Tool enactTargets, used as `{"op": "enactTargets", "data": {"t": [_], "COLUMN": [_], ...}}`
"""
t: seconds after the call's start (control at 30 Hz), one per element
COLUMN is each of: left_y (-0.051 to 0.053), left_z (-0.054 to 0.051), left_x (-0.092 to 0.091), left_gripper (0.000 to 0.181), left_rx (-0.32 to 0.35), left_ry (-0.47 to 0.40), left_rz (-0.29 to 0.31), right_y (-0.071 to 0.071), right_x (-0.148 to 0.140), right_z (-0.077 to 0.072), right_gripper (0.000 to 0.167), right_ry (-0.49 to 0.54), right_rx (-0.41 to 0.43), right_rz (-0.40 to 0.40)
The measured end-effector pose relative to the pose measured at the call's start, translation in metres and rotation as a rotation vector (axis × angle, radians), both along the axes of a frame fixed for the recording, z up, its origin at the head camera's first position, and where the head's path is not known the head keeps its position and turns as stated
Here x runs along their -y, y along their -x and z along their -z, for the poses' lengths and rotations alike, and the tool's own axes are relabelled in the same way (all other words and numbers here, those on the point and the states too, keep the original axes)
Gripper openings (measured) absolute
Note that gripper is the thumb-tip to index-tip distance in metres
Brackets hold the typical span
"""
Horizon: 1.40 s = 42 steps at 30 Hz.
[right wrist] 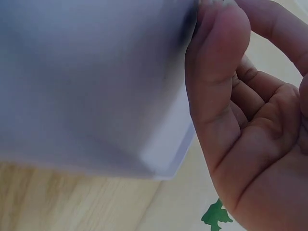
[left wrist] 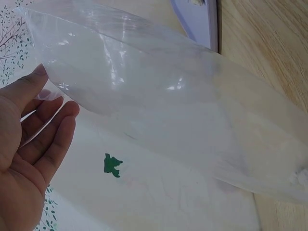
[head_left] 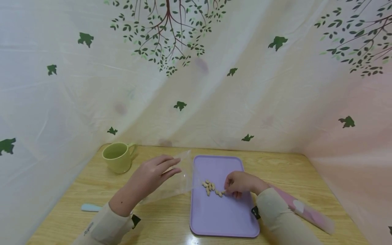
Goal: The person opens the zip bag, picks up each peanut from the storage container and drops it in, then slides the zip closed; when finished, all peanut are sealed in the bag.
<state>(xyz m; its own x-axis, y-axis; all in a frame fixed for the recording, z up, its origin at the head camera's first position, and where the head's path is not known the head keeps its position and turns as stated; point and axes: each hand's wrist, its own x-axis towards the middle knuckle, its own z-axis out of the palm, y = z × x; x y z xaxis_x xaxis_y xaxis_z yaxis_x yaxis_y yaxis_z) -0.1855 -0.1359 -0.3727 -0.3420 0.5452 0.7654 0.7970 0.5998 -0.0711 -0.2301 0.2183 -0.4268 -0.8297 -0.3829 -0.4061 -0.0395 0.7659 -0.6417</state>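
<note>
My left hand point(head_left: 154, 173) pinches the edge of a clear plastic bag point(head_left: 180, 177) between thumb and fingers, left of the purple tray point(head_left: 223, 217). In the left wrist view the bag point(left wrist: 144, 86) spreads out from the fingertips, its mouth partly spread. Several pale peanuts point(head_left: 209, 186) lie in a loose group on the tray. My right hand point(head_left: 242, 183) is low over the tray, thumb and forefinger pinching a peanut point(head_left: 224, 192) at the group's right end. In the right wrist view the fingertips are at the top edge, so the peanut is mostly hidden.
A yellow-green mug point(head_left: 117, 158) stands at the back left of the wooden table point(head_left: 162, 224). A light blue flat handle point(head_left: 91, 207) pokes out by the left forearm. Beneath the right forearm lies a pink patterned roll or packet point(head_left: 312, 214). A leaf-printed curtain point(head_left: 208, 102) hangs behind.
</note>
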Motion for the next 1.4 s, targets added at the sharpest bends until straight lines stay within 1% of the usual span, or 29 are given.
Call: {"op": "enactTargets", "data": {"t": [0.2,0.33,0.47,0.6,0.73,0.83,0.93,1.0,1.07,1.13,1.4], "left_y": [0.0,0.0,0.0,0.0,0.0,0.0,0.0,0.001,0.002,0.002,0.001], "left_z": [0.0,-0.001,-0.001,-0.002,-0.002,-0.003,-0.003,-0.003,-0.002,-0.002,-0.002], "left_x": [0.001,0.002,0.003,0.002,0.0,-0.001,-0.001,-0.001,-0.001,-0.001,-0.001], "left_gripper": [0.038,0.04,0.041,0.039,0.039,0.04,0.042,0.041,0.04,0.039,0.04], "left_rx": [-0.006,-0.003,-0.002,-0.009,-0.021,-0.012,-0.002,-0.004,-0.012,-0.015,0.0], "left_ry": [-0.002,0.001,0.004,0.0,-0.003,0.002,0.005,0.006,0.004,0.005,0.012], "left_rz": [-0.001,-0.01,-0.013,-0.002,0.011,0.006,0.001,0.002,0.007,0.007,-0.006], "right_y": [0.002,0.003,0.002,0.001,0.003,0.005,0.006,0.005,0.004,0.002,-0.01], "right_x": [0.003,0.002,0.001,-0.001,-0.004,-0.006,-0.007,-0.005,-0.002,0.001,0.018], "right_z": [0.002,0.002,-0.003,-0.009,-0.014,-0.016,-0.019,-0.023,-0.028,-0.033,-0.057], "right_gripper": [0.016,0.016,0.016,0.015,0.01,0.009,0.015,0.021,0.029,0.033,0.034], "right_ry": [-0.017,-0.002,0.034,0.065,0.135,0.207,0.271,0.313,0.349,0.388,0.513], "right_rx": [0.014,0.016,0.017,0.009,0.014,0.033,0.058,0.069,0.073,0.072,0.062], "right_rz": [-0.016,-0.026,-0.035,-0.051,-0.083,-0.098,-0.101,-0.099,-0.099,-0.099,-0.092]}}
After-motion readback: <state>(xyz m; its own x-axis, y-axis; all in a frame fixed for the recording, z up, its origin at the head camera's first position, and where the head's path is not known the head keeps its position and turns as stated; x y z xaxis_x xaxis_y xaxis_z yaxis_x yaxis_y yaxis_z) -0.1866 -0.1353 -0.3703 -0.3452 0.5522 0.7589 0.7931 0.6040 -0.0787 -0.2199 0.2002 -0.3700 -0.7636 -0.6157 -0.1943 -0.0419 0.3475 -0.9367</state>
